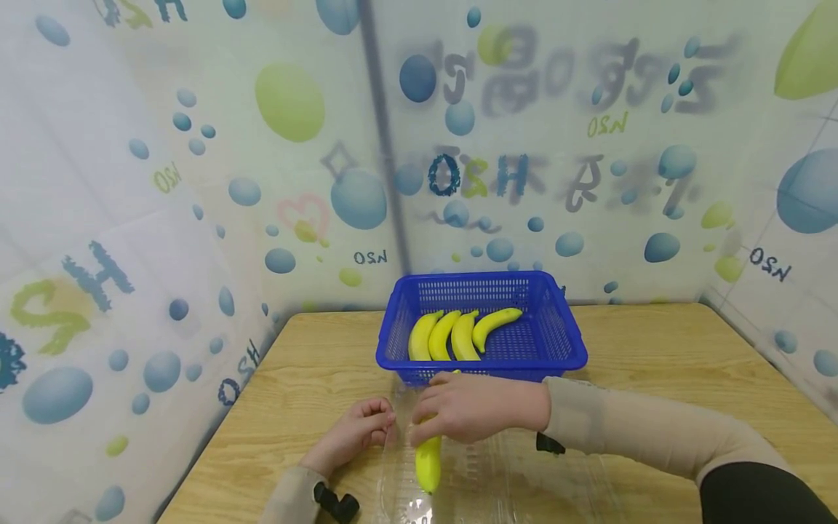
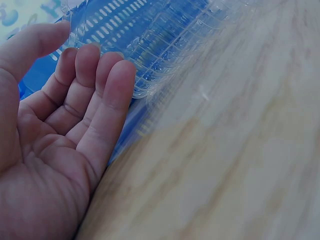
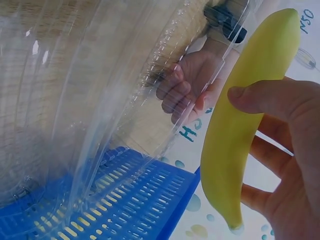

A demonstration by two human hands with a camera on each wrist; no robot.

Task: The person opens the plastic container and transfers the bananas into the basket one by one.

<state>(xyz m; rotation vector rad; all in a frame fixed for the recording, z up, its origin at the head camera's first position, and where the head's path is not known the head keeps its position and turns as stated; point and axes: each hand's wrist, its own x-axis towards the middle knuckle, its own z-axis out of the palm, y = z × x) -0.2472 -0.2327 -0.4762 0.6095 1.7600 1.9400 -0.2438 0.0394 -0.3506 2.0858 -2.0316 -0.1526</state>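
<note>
In the head view, my right hand grips a yellow banana from above, over a clear plastic container on the table. The right wrist view shows my thumb on one side of the banana and my fingers behind it. My left hand is at the container's left edge with loosely curled fingers. In the left wrist view, its fingertips are against or very near the clear wall, with a gap between thumb and fingers. Whether they press on it is unclear.
Behind the container stands a blue perforated basket holding several bananas. A wooden table lies underneath. Beyond it hangs a white curtain patterned with blue and green dots. Both wrists carry small black devices.
</note>
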